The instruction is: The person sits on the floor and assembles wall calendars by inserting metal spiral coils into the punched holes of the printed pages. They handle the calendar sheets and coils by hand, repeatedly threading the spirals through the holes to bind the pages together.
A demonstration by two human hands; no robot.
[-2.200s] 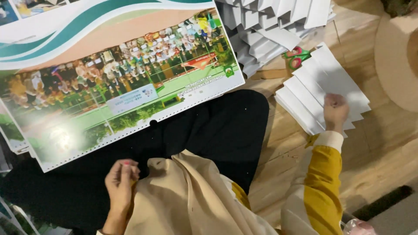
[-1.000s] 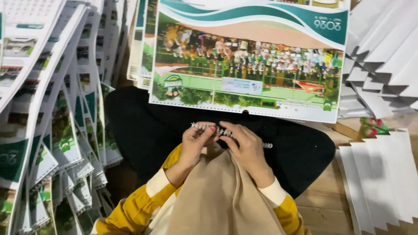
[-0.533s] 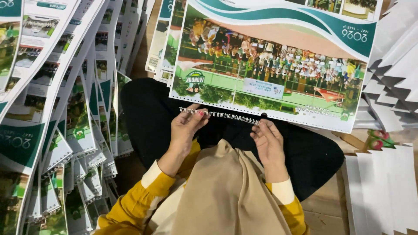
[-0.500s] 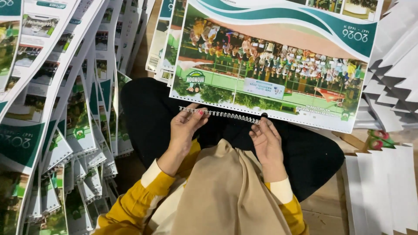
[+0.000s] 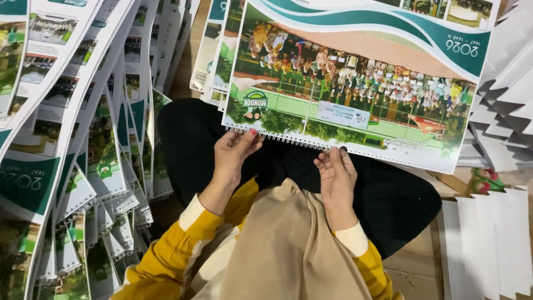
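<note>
A large glossy calendar sheet (image 5: 355, 83) with a group photo and teal waves lies across my lap, its punched edge facing me. A silver wire coil (image 5: 283, 140) runs along that edge. My left hand (image 5: 234, 153) pinches the coil's left end at the sheet's corner. My right hand (image 5: 336, 176) holds the coil's right end, with its fingers curled on the punched edge. Yellow sleeves and a beige cloth (image 5: 288, 244) cover my front.
A fanned stack of bound calendars (image 5: 72, 139) fills the left side. More printed sheets (image 5: 214, 50) lie under the top one. Folded white card pieces (image 5: 488, 244) are piled at the right, more at the upper right (image 5: 505, 72). A small red and green item (image 5: 486, 180) sits on the wooden floor.
My right hand came back from the white cards at the right. Both hands now work at the sheet's punched edge, spreading apart along the wire coil.
</note>
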